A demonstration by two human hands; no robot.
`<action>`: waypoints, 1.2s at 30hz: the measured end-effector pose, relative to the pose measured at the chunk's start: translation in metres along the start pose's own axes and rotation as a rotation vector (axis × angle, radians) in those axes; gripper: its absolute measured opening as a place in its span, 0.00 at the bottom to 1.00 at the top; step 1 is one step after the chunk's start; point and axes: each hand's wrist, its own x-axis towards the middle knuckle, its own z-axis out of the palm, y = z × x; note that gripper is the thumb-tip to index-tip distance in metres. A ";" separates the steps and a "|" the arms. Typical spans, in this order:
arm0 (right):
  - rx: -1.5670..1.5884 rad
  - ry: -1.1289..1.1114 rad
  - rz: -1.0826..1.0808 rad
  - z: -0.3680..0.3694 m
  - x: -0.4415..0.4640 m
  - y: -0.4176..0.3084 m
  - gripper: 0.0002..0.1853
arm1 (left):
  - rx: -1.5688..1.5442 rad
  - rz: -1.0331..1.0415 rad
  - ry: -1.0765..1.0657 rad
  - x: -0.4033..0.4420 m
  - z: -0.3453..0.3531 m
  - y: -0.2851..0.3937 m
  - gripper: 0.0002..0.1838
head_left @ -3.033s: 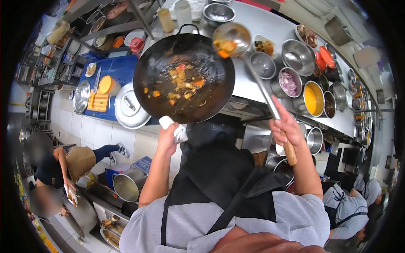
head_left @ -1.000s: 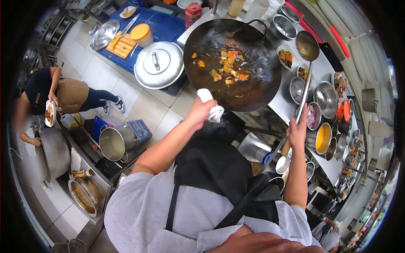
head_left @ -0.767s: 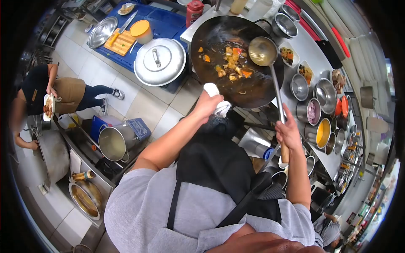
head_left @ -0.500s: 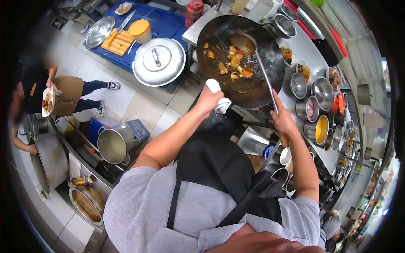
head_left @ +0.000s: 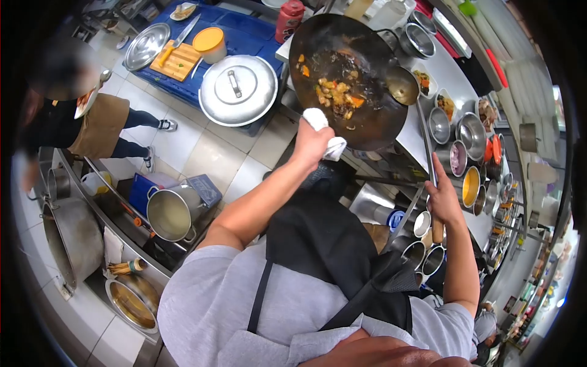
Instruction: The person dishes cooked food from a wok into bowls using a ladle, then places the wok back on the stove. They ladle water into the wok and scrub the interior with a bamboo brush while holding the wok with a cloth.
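Note:
A dark wok point(head_left: 382, 119) is tilted in front of me, with pieces of chopped food in brown sauce point(head_left: 337, 95) in its middle. At its near left rim, my left hand point(head_left: 310, 145) is closed round a folded white cloth point(head_left: 335, 148); whether the fingers also grip the wok's edge is hidden. My right hand point(head_left: 445, 197) is wrapped round the long handle of a metal ladle point(head_left: 403, 87). The ladle's bowl hangs over the wok's right rim, apart from the food, and looks wet with sauce.
Metal bowls point(head_left: 471, 136) and a pot of yellow liquid point(head_left: 471, 185) line the counter at right. A lidded pot point(head_left: 238, 92) stands left of the wok, near a cutting board point(head_left: 180, 60) with knives. Further left, a person point(head_left: 73, 125) holds a plate.
My right hand has drawn the ladle from the food out to the wok's right rim. The food has gathered lower in the wok. The person at left has raised the plate.

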 end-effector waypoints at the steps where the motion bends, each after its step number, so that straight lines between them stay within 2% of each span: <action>1: 0.027 -0.081 0.142 0.001 -0.004 -0.028 0.40 | 0.071 0.071 0.072 0.007 0.000 -0.017 0.20; 2: 0.055 -0.161 0.282 0.003 -0.005 -0.045 0.40 | 0.141 0.145 0.143 0.013 0.002 -0.033 0.22; 4: 0.188 -0.156 0.212 0.014 0.001 -0.043 0.41 | 0.295 0.149 0.198 0.002 0.015 -0.021 0.27; 6: 0.637 -0.394 0.314 0.015 0.002 -0.078 0.40 | 0.421 0.150 0.223 -0.011 0.027 -0.005 0.30; 7: 0.713 -0.424 0.336 0.013 -0.010 -0.117 0.39 | 0.452 0.158 0.235 -0.013 0.032 -0.003 0.30; 8: 0.723 -0.425 0.324 0.017 -0.015 -0.129 0.39 | 0.449 0.160 0.247 -0.015 0.036 -0.003 0.30; 10: 0.956 -0.544 0.272 0.019 -0.023 -0.144 0.37 | 0.472 0.115 0.267 -0.023 0.042 0.007 0.30; 11: 0.982 -0.477 0.316 0.018 -0.031 -0.155 0.37 | 0.478 0.130 0.275 -0.028 0.043 0.008 0.30; 12: 0.980 -0.487 0.294 0.014 -0.037 -0.155 0.37 | 0.506 0.127 0.290 -0.031 0.044 0.007 0.31; 14: 1.191 -0.600 0.247 0.004 -0.047 -0.151 0.35 | 0.527 0.142 0.333 -0.035 0.046 0.007 0.32; 15: 1.340 -0.697 0.199 -0.003 -0.042 -0.133 0.33 | 0.528 0.125 0.351 -0.037 0.046 0.006 0.32; 16: 1.326 -0.714 0.184 -0.008 -0.038 -0.109 0.33 | 0.526 0.104 0.369 -0.039 0.047 0.003 0.33; 18: 1.873 -0.966 0.034 -0.006 -0.031 -0.058 0.33 | 0.572 0.124 0.420 -0.046 0.047 -0.005 0.35; 19: 1.989 -0.998 -0.026 0.004 -0.031 -0.033 0.35 | 0.524 0.176 0.452 -0.046 0.044 -0.014 0.31; 20: 1.940 -1.008 -0.086 0.016 -0.027 -0.003 0.37 | 0.487 0.223 0.474 -0.045 0.037 -0.024 0.27; 22: 1.708 -0.894 -0.148 0.038 -0.033 0.016 0.37 | 0.240 0.202 0.200 -0.048 0.017 -0.028 0.22; 23: 1.526 -0.791 -0.107 0.040 -0.030 0.016 0.37 | 0.165 0.183 0.248 -0.055 0.016 -0.032 0.18; 24: 1.470 -0.705 0.027 0.033 -0.022 0.014 0.36 | 0.090 0.101 0.183 -0.065 0.012 -0.030 0.14; 26: 1.593 -0.761 0.200 0.025 -0.003 0.018 0.33 | -0.029 -0.033 0.126 -0.087 0.022 -0.015 0.11; 28: 1.515 -0.664 0.237 0.030 -0.015 0.021 0.29 | -0.058 -0.080 0.111 -0.096 0.027 -0.010 0.10; 30: 1.625 -0.635 0.278 0.026 -0.020 0.033 0.27 | -0.103 -0.137 0.090 -0.093 0.024 -0.016 0.09; 36: 1.903 -0.530 0.154 0.016 -0.026 0.061 0.24 | -0.152 -0.166 0.026 -0.058 0.017 -0.016 0.07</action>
